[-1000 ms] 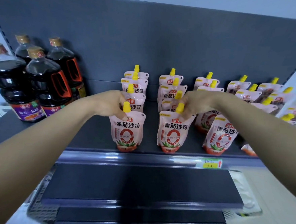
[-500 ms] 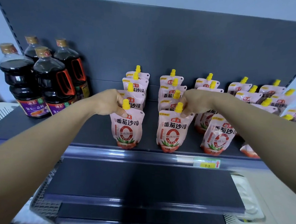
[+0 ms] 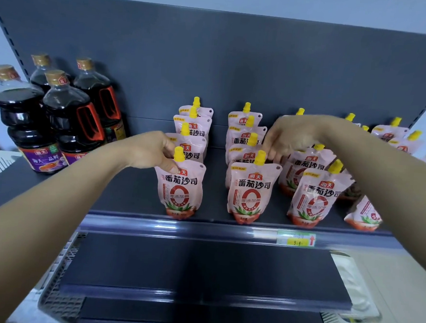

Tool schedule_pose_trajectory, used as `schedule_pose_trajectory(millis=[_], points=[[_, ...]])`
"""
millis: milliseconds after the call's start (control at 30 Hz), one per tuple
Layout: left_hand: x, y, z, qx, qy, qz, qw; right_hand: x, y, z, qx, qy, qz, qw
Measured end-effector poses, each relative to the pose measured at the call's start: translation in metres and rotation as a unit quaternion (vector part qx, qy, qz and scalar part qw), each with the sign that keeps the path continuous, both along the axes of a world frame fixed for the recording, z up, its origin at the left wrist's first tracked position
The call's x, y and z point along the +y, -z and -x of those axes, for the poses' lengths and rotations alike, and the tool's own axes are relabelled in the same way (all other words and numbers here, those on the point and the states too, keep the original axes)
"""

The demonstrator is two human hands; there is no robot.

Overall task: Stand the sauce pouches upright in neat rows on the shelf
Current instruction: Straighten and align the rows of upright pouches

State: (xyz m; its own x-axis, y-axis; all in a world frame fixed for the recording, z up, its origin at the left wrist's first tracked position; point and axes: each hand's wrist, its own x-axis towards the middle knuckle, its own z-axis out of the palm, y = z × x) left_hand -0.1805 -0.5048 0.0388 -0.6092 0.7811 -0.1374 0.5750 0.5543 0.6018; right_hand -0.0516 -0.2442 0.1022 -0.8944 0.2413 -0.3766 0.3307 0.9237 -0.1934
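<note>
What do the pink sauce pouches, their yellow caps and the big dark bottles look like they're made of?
The pink sauce pouches with red print look like soft glossy plastic film: the sides crease and catch light. Their yellow screw caps look like hard matte plastic. The big dark sauce bottles with tan caps seem clear, shiny plastic, though glass can't be ruled out; highlights show on the shoulders.

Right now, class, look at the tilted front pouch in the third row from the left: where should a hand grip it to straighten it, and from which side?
Probably at the stiff top seam just below the yellow cap of the tilted front pouch, coming from above. The body looks soft, and neighbouring pouches crowd its sides and back, while the top is free.
</note>
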Motion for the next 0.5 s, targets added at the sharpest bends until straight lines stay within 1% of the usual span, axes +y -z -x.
schedule_pose_trajectory(millis=[100,167,267,367,433,500], points=[[-0.004,0.001,0.006,0.034,-0.018,0.01,0.999,0.006,-0.005,0.006,0.133,0.02,-0.05,0.99],[-0.005,0.003,0.008,0.047,-0.023,0.01,0.999,0.005,0.0,0.012,0.165,0.021,-0.056,0.984],[-0.006,0.005,0.01,0.054,-0.031,-0.004,0.998,0.003,0.009,0.018,0.157,0.021,-0.032,0.987],[-0.006,0.004,0.011,0.051,-0.037,-0.013,0.998,0.004,0.016,0.024,0.141,0.011,-0.029,0.99],[-0.007,0.003,0.012,0.025,-0.027,-0.015,0.999,0.005,0.02,0.027,0.132,0.007,-0.033,0.991],[-0.012,0.002,0.012,-0.021,-0.006,-0.009,1.0,0.007,0.024,0.031,0.122,0.006,-0.026,0.992]])
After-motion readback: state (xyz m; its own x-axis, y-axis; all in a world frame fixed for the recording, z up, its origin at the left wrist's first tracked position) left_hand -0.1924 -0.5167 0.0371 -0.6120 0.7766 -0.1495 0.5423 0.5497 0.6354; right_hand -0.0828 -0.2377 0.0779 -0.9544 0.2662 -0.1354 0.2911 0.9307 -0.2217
